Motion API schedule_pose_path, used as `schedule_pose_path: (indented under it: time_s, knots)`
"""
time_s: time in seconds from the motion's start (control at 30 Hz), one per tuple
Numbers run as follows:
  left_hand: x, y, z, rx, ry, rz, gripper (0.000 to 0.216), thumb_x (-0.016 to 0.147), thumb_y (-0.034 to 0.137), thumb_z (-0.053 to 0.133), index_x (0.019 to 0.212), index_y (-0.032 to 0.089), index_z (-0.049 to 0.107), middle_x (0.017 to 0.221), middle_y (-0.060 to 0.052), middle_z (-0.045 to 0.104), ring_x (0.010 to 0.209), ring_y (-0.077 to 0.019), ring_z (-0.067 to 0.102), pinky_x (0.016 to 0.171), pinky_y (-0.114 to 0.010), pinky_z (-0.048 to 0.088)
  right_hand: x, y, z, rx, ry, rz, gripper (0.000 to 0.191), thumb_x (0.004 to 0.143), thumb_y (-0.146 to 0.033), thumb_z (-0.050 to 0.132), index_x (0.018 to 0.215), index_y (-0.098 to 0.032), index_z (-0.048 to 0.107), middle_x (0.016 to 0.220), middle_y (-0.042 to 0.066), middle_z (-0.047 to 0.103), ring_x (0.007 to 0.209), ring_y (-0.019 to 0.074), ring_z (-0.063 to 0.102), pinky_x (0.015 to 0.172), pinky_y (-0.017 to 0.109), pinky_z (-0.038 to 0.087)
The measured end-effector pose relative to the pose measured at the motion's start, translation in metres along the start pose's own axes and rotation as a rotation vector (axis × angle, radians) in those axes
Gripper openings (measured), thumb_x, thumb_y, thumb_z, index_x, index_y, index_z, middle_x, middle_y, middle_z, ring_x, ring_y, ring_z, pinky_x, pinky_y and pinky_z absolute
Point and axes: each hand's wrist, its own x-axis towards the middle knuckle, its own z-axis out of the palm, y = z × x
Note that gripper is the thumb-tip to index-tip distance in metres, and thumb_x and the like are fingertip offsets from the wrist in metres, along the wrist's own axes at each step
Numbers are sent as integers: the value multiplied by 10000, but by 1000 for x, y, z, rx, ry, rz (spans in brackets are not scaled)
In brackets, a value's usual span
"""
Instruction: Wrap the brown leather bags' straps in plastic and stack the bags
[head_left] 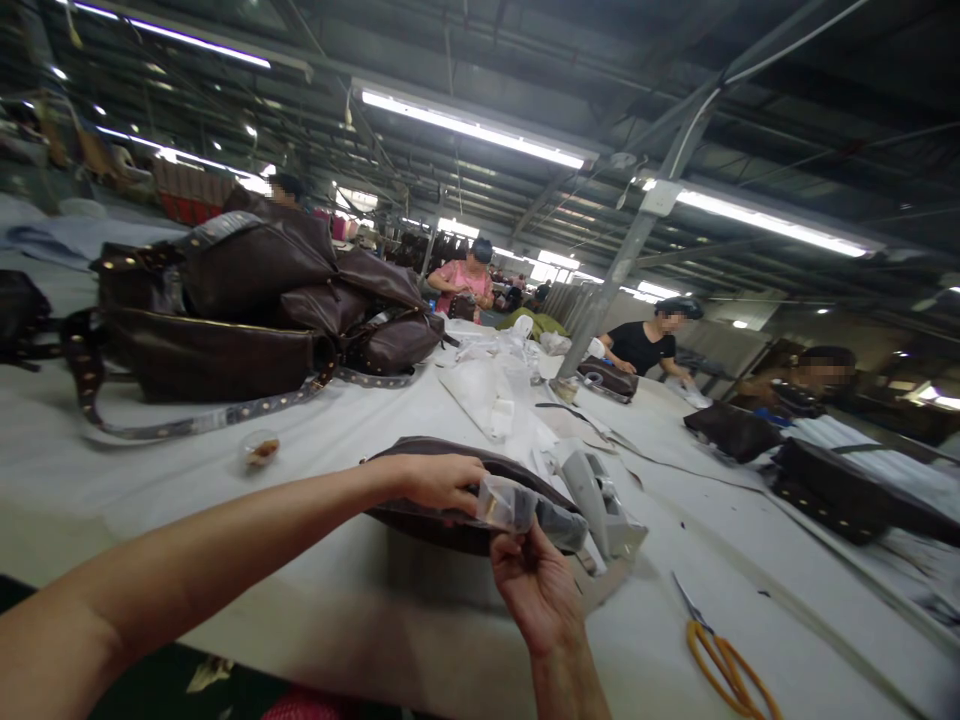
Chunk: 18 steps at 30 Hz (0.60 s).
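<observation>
A dark brown bag (427,528) lies on the white-covered table in front of me. Over its top runs a piece of clear plastic wrap (506,503), which seems to cover a dark strap (561,524). My left hand (442,482) reaches across the bag, its fingers bent and closed on the left end of the wrap. From below, my right hand (536,580) pinches the wrap's lower edge between thumb and fingers. Just beyond the bag, on the right, stands a grey tape dispenser (600,500). Parts of the bag are hidden behind my hands and left forearm.
Scissors with orange handles (724,660) lie at front right. At left is a heap of brown bags (217,350) with a studded strap (187,425). White sheets (480,390) and a metal post (622,260) stand farther back. Several people work around the tables.
</observation>
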Motion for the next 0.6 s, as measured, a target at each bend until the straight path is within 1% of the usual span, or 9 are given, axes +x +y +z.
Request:
schedule_pose_path:
  time_s: [0.1,0.13,0.2,0.23,0.3,0.37,0.43,0.5,0.6]
  knots:
    - [1,-1,6,15,20,-3,149,864,258,524,896,162,632,946,-43,556,882,-169,519,837,-249,413,-5,-3,-4,-70,-14,-18,100,747,-122,743,738,-216,709,736,-20,739,627,86,630,520,180,493]
    - [1,-1,6,7,29,-25,155,862,271,527,896,160,629,954,-42,548,889,-170,519,834,-247,413,-7,-4,-6,-110,-31,-22,121,700,-148,790,754,-222,711,767,-19,744,701,104,653,565,194,509]
    - [1,1,6,-15,23,-80,170,853,298,533,873,158,627,941,-33,543,875,-168,526,798,-240,417,-14,-5,-13,-200,-50,-33,269,581,-207,876,788,-234,707,808,-25,744,789,134,666,625,225,521]
    - [2,3,4,-19,12,-105,175,848,307,535,857,158,628,928,-30,546,864,-169,530,778,-239,419,-17,-4,-16,-252,-38,-36,333,535,-233,900,803,-236,703,819,-27,740,787,140,665,619,230,516]
    - [3,7,2,-1,-11,-126,176,843,306,537,839,161,636,911,-29,558,857,-173,538,763,-242,419,-23,-2,-19,-361,20,-46,392,501,-274,915,818,-222,691,789,-28,722,687,116,639,541,206,472]
    - [6,12,-1,43,-35,-115,160,838,285,544,840,163,647,909,-36,572,874,-180,544,777,-245,418,-27,-2,-19,-446,65,-46,394,492,-303,918,779,-186,674,682,-36,669,559,77,566,458,172,393]
    - [9,15,-2,82,-60,-99,150,834,265,550,855,163,657,939,-46,580,900,-185,548,801,-248,418,-29,-4,-16,-499,72,-57,410,467,-336,923,716,-156,651,583,-52,591,490,53,494,423,158,341]
    - [12,16,-3,91,-98,-104,158,831,241,544,889,159,666,977,-53,583,917,-185,551,817,-248,423,-30,-6,-12,-568,70,-78,428,460,-384,917,662,-140,630,531,-57,545,463,45,456,415,154,329]
    - [15,14,-1,61,-140,-138,193,828,211,524,936,164,677,1024,-53,586,934,-177,552,833,-246,432,-30,-6,-8,-686,92,-141,473,463,-475,892,630,-124,622,491,-47,531,445,45,442,420,159,354]
